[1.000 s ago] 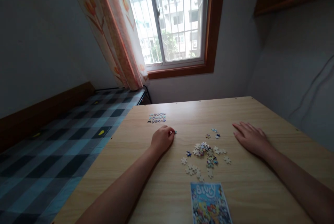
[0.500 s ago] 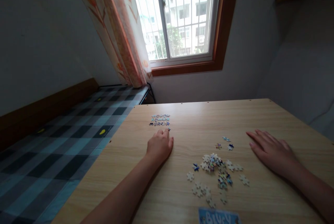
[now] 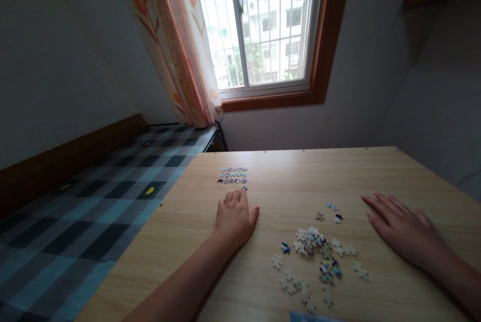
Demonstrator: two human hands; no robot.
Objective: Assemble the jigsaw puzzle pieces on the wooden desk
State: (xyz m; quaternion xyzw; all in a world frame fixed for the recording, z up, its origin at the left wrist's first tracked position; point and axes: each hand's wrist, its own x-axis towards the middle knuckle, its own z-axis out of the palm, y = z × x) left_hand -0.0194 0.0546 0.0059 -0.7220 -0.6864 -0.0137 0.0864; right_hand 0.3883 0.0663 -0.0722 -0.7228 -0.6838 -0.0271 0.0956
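Note:
My left hand (image 3: 235, 214) rests on the wooden table with its thumb held apart. Its index fingertip touches a single small jigsaw piece (image 3: 244, 189). Just beyond that piece lie three short rows of jigsaw pieces (image 3: 233, 175). On the right side of the table, my right hand (image 3: 400, 219) lies flat, fingers stretched out and holding nothing. Between my hands and nearer to me is a loose heap of jigsaw pieces (image 3: 310, 241), some showing pale backs and others coloured faces. A few separate pieces (image 3: 331, 206) lie between the heap and my right hand.
A blue printed item (image 3: 306, 317) shows at the bottom edge, mostly cut off. To the left of the table (image 3: 293, 177) stands a bed with a checked cover (image 3: 124, 187). A curtain (image 3: 169, 46) hangs by the barred window (image 3: 274, 26) behind.
The view has tilted up slightly, so the blue printed item is now mostly out of frame. My left thumb has spread away from the fingers. My right hand stays flat.

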